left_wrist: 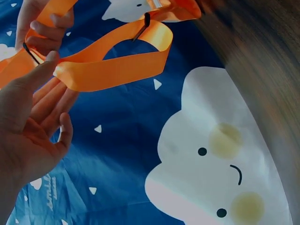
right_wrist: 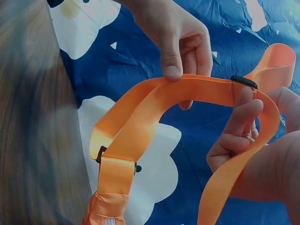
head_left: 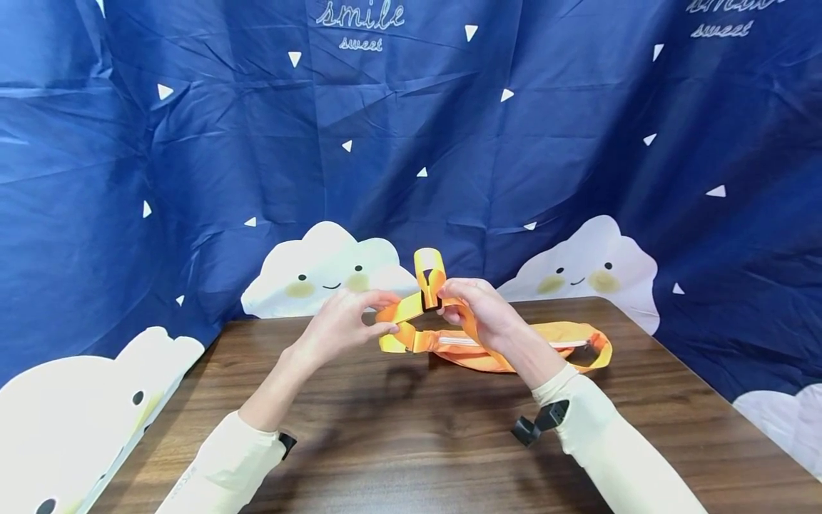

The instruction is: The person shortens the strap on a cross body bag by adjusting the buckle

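Note:
An orange waist bag (head_left: 477, 361) with a pale zipper lies on the table, and its webbing strap (head_left: 406, 310) is lifted off the tabletop. My left hand (head_left: 343, 319) pinches the strap between thumb and fingers, left of a black slide buckle (head_left: 432, 303). Right beside that buckle my right hand (head_left: 481, 310) grips the strap with curled fingers. A loop of webbing (right_wrist: 276, 65) stands up beyond the buckle. Toward the pouch, the strap doubles back through a second black buckle (right_wrist: 101, 153). From the right hand, a further length of strap (right_wrist: 218, 187) hangs down in the right wrist view.
The dark wooden table (head_left: 359, 442) reaches back to a blue curtain (head_left: 385, 107) printed with white clouds and triangles. A strap end of the bag curls at the right (head_left: 604, 350). Dark bands with a small black device (head_left: 539, 422) sit at the sleeve cuffs.

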